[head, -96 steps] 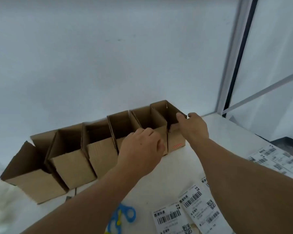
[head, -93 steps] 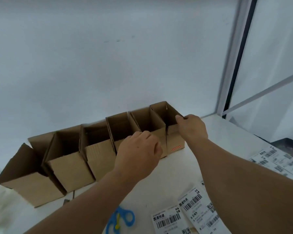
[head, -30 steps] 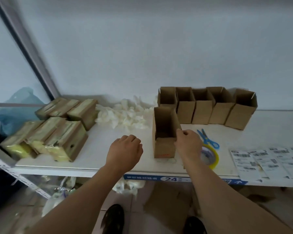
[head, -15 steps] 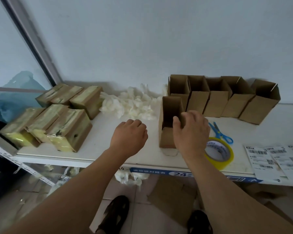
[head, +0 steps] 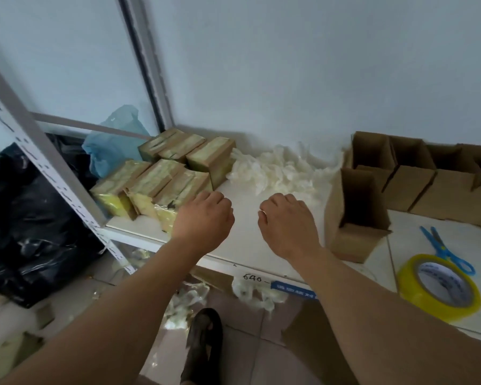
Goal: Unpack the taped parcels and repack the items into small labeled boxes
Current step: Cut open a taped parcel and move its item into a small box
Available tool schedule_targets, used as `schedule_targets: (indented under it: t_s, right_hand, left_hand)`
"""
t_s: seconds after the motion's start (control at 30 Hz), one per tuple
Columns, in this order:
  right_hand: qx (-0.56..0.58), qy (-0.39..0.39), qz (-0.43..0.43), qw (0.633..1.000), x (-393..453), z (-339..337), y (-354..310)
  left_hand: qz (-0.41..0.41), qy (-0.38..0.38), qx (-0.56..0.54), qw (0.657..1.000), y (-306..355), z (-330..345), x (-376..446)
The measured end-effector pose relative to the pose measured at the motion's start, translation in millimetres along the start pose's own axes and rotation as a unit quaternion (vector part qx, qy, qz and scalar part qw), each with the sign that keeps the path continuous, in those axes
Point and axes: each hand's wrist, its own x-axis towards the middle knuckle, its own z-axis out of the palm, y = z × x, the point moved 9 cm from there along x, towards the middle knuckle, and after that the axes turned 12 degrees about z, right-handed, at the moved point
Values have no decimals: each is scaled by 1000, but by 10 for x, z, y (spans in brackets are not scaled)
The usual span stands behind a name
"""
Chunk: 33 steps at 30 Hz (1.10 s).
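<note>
Your left hand [head: 204,220] hovers over the white worktop [head: 245,245] with its fingers curled under, gripping nothing, its knuckles just beside the nearest of the taped parcels [head: 161,176]. Your right hand [head: 286,223] hangs level with it, a little apart, fingers likewise curled in and holding nothing.

The parcels sit at the left end of the worktop, six brown blocks packed close in two rows, each wound in glossy clear tape that gives the tops a pale greenish sheen. The three in the front row show yellow at their near ends, and the tape there looks wrinkled.

Behind your hands lies a heap of crumpled white wrapping [head: 281,170], against the wall. To your right stands one small cardboard box [head: 356,215], upright, flaps open, apart from the row of open boxes [head: 417,176] lined along the wall. Nearer the front edge on the right lie blue scissors [head: 444,250] and, just below them, a roll of yellow tape [head: 439,287]. More white scraps [head: 250,294] lie on the floor below the worktop.
</note>
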Motion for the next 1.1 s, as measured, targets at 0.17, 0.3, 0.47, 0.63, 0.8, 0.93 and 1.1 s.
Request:
schedule_targets:
  t_s: [0.17, 0.3, 0.47, 0.63, 0.8, 0.93, 1.1]
  right_hand:
    - [115, -67, 22, 991, 185, 243, -575]
    - [243, -179, 102, 948, 303, 583, -879]
    - [380, -294, 167, 861, 273, 889, -1077]
    - [484, -327, 194, 788, 190, 993, -1147]
    - [510, -310, 229, 769, 148, 988, -980]
    - [503, -287, 260, 772, 112, 972, -756]
    - [454, -214, 285, 817, -36, 765, -292]
  left_hand:
    - [-159, 29, -18, 987, -583, -7, -413]
    - [-331, 24, -100, 938, -914, 149, -751]
    - [-537, 82, -336, 769, -1064, 396, -1042]
    - [-568, 115, -381, 721, -1036, 413, -1018]
    - [-592, 82, -418, 684, -918, 590, -1024]
    - [-600, 79, -460, 650, -794, 605, -934]
    - [-565, 24, -499, 657, -495, 639, -766]
